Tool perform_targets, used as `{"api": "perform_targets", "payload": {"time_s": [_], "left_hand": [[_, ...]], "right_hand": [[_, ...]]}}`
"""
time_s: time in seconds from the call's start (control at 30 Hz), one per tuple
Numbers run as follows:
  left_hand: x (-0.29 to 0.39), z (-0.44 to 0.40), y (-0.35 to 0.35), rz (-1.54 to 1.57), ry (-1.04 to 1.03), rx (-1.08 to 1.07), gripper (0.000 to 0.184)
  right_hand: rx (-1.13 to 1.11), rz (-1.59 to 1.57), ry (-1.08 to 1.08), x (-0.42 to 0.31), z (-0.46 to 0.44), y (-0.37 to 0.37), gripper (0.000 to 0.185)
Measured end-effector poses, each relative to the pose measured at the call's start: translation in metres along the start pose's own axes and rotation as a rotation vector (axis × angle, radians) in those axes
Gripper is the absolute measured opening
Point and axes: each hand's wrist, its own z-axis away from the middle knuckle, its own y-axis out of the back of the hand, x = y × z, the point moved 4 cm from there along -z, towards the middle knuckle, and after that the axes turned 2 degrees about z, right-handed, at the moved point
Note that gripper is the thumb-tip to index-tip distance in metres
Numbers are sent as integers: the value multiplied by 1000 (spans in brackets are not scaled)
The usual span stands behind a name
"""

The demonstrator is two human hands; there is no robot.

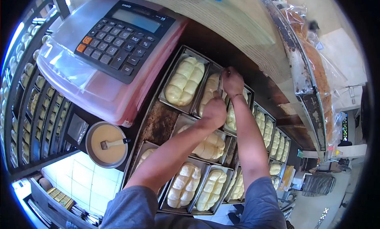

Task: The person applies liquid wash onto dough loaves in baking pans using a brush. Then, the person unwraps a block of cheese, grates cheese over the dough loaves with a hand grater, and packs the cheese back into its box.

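Note:
My right hand (232, 81) is closed at the far rim of a loaf tin in the back row. My left hand (215, 111) is closed by the near part of the same tin, its fingertips partly hidden. What either hand pinches cannot be made out. Between and beside them lies a long piece of segmented dough (209, 90), browner than its neighbours. To its left, pale glossy dough (185, 81) fills another tin. Under my left forearm is more segmented dough (209, 145). Nearer me, two more tins hold glossy dough (184, 184) and paler dough (211, 189).
A calculator (122, 41) rests on a pink plastic container (99, 96). Below it stands a metal bowl (89, 144) of creamy liquid with a brush (114, 143) in it. A rack (39, 149) of dough is at left; bagged bread (312, 58) sits on a shelf at right.

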Motion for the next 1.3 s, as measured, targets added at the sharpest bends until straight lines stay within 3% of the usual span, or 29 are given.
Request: {"api": "perform_targets", "payload": {"time_s": [0.1, 0.27, 0.37, 0.53, 0.7, 0.8, 0.93, 1.07, 1.17, 1.3], "left_hand": [[-4, 28, 7, 37, 171, -104, 47], [-8, 61, 8, 116, 150, -148, 46], [-3, 94, 9, 66, 161, -94, 33], [-11, 109, 44, 120, 104, 19, 32], [-27, 94, 78, 21, 114, 53, 31], [-38, 88, 87, -41, 127, 49, 33], [-43, 62, 82, -56, 194, -136, 44], [-36, 21, 82, -12, 94, -61, 49], [-28, 9, 89, -46, 82, -38, 40], [-44, -12, 103, 10, 89, 111, 40]], "right_hand": [[62, -37, 26, -12, 2, 5, 27], [-82, -26, -58, -40, 65, 35, 23], [-99, 9, -136, -42, 80, 36, 22], [-129, -77, -134, -57, 79, 47, 21], [-134, -223, -77, -117, 86, 29, 20], [-95, -205, -53, -116, 59, 5, 21], [-36, -128, -36, -104, 32, -1, 24], [-45, -86, -21, -96, 16, -6, 28], [-49, -21, -66, -83, -10, -30, 31], [46, -32, 127, -98, -33, -38, 31]]}}
